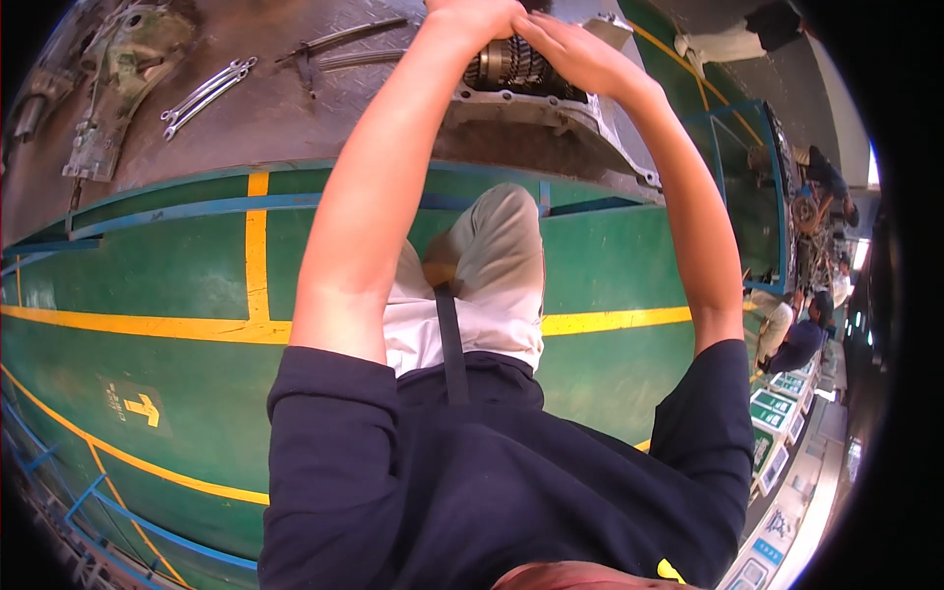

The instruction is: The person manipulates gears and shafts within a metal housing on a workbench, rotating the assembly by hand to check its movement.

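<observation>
At the top edge, my left hand (476,14) reaches over the bench with its back up. Its fingers are cut off by the picture's edge or hidden. My right hand (568,51) comes in from the other side, fingers stretched out toward the left hand and meeting it near the fingertips. Both are above a gear cluster (503,65), a row of toothed metal wheels on a shaft. The gears sit inside an open grey metal gearbox casing (551,113) with bolt holes along its flange. Whether anything is between the hands cannot be seen.
Left of the casing lies a dark long-armed metal tool (344,49). Several combination wrenches (208,96) lie farther left, beside another cast housing (123,69). The metal bench (285,128) has a blue frame edge (197,208). Other people (801,329) are far right.
</observation>
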`<move>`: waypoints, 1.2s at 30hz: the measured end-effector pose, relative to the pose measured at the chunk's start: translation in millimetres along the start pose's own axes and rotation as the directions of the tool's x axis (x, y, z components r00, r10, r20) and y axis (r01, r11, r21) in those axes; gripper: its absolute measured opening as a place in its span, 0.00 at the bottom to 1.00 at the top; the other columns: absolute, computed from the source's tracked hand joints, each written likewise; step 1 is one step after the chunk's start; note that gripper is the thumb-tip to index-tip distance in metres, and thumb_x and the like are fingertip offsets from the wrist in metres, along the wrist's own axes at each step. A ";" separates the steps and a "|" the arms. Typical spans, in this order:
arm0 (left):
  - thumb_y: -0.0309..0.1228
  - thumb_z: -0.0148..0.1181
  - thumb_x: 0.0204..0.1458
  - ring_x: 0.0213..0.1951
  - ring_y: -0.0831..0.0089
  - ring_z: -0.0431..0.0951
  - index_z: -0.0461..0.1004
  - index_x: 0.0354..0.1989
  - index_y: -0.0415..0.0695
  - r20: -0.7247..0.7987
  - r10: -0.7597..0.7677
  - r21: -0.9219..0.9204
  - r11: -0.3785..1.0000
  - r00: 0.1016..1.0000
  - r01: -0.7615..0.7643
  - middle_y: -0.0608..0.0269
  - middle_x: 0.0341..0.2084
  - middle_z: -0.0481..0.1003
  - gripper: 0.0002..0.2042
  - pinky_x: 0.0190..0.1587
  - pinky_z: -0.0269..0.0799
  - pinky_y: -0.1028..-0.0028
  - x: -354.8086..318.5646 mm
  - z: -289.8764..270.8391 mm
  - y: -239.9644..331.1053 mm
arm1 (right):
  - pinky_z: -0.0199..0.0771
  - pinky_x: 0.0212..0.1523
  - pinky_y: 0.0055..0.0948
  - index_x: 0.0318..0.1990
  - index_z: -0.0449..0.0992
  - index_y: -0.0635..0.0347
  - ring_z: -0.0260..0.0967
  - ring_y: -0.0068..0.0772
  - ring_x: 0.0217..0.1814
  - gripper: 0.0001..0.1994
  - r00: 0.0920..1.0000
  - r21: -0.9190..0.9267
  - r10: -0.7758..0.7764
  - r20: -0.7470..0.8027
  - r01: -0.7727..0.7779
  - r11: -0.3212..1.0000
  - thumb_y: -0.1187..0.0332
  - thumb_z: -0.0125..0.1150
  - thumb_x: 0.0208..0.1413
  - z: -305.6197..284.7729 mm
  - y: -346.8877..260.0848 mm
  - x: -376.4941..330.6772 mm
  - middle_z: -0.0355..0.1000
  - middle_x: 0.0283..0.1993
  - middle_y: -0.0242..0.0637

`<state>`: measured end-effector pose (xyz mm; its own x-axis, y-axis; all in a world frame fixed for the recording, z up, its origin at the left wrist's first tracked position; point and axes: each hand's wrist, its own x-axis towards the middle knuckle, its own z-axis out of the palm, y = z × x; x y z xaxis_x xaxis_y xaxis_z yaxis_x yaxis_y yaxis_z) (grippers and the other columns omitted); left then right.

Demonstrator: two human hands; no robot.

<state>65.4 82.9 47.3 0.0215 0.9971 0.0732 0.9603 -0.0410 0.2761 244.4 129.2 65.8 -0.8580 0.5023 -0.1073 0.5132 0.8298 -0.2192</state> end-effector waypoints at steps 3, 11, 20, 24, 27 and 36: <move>0.38 0.55 0.55 0.49 0.54 0.82 0.84 0.45 0.53 -0.040 0.038 0.020 0.999 0.998 -0.037 0.54 0.45 0.82 0.14 0.52 0.78 0.56 12.9 12.4 -20.0 | 0.57 0.71 0.40 0.67 0.64 0.65 0.61 0.54 0.72 0.34 0.998 0.243 0.057 0.029 -0.062 0.968 0.43 0.33 0.71 -9.2 -20.4 19.9 0.65 0.68 0.56; 0.40 0.54 0.56 0.51 0.55 0.81 0.83 0.47 0.53 -0.010 -0.037 -0.036 0.999 0.999 0.036 0.53 0.47 0.81 0.15 0.53 0.77 0.56 17.7 20.7 -11.8 | 0.64 0.65 0.45 0.61 0.73 0.60 0.66 0.60 0.65 0.35 0.982 0.136 0.190 0.014 -0.190 0.972 0.39 0.32 0.70 -4.3 -10.0 10.4 0.73 0.60 0.54; 0.38 0.51 0.59 0.46 0.53 0.81 0.81 0.38 0.43 -0.346 0.093 0.128 0.990 0.934 -0.051 0.52 0.37 0.82 0.14 0.47 0.76 0.53 -28.6 21.0 13.7 | 0.55 0.70 0.50 0.65 0.66 0.67 0.59 0.57 0.71 0.34 0.937 -0.097 -0.050 -0.345 0.017 0.995 0.43 0.46 0.67 19.1 -24.7 -29.9 0.65 0.66 0.57; 0.39 0.49 0.61 0.56 0.54 0.75 0.75 0.44 0.38 -0.669 0.070 0.067 0.997 0.740 -0.033 0.48 0.46 0.78 0.16 0.57 0.68 0.51 -51.9 45.5 24.9 | 0.47 0.74 0.52 0.67 0.61 0.72 0.53 0.58 0.75 0.40 0.928 -0.267 -0.112 -0.356 0.014 0.964 0.41 0.54 0.62 27.8 -34.2 -52.1 0.57 0.72 0.60; 0.40 0.51 0.62 0.64 0.53 0.68 0.70 0.57 0.34 -0.688 0.099 0.103 0.994 0.719 -0.039 0.45 0.57 0.72 0.23 0.64 0.61 0.52 -71.0 62.1 30.5 | 0.47 0.75 0.51 0.67 0.61 0.73 0.53 0.59 0.74 0.42 0.920 -0.310 -0.144 -0.365 0.025 0.950 0.41 0.59 0.59 25.6 -46.7 -67.0 0.59 0.70 0.59; 0.49 0.53 0.61 0.73 0.57 0.55 0.60 0.69 0.36 -0.578 0.010 0.008 1.000 0.816 -0.007 0.49 0.71 0.58 0.34 0.70 0.48 0.47 -157.1 100.4 55.3 | 0.63 0.66 0.45 0.61 0.68 0.71 0.64 0.60 0.64 0.28 0.783 -0.156 -0.209 -0.586 0.145 0.977 0.55 0.57 0.63 19.5 -75.7 -16.7 0.68 0.60 0.59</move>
<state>143.1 -69.6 -45.2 -0.1333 0.7763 0.6161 0.9624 -0.0471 0.2676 219.5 53.2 65.3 -0.7667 0.3620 0.5301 0.3807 0.9214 -0.0786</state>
